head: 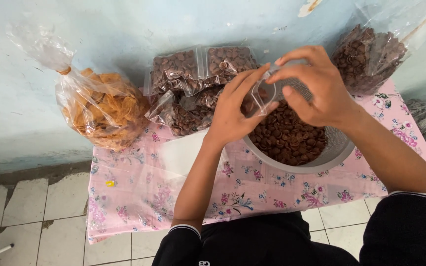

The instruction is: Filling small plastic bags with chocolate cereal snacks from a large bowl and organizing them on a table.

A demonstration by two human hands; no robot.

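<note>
My left hand and my right hand together hold a small clear plastic bag by its mouth, above a grey strainer bowl. The bowl is filled with brown shell-shaped snack pieces. My fingers pinch the bag's top edge from both sides. Behind my left hand lies a pile of small sealed bags of the same brown pieces, stacked against the wall.
A low table with a pink floral cloth stands against a pale blue wall. A big tied bag of orange chips sits at the left. A large bag of brown pieces leans at the right. White floor tiles lie at the left.
</note>
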